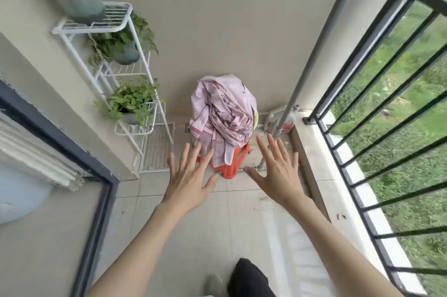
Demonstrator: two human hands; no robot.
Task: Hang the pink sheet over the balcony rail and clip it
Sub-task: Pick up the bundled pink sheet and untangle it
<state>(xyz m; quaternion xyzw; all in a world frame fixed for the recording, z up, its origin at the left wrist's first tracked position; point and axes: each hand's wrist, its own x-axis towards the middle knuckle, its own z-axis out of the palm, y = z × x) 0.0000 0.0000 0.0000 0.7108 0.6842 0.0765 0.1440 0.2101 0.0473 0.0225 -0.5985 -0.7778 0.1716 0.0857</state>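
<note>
Reaching w/ fingers spread wide, left hand [187,182] & right hand [278,176] hold nothing at frame center. Crumpled pink sheet [223,113] sits on red stool [232,163] just above them; balcony rail [377,93] at right. No readable writing.

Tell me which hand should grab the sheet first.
Left, probably. The left hand is open with its fingertips right at the hanging edge of the pink sheet piled on the red stool. The right hand, also open, reaches past the stool toward the rail side.
</note>
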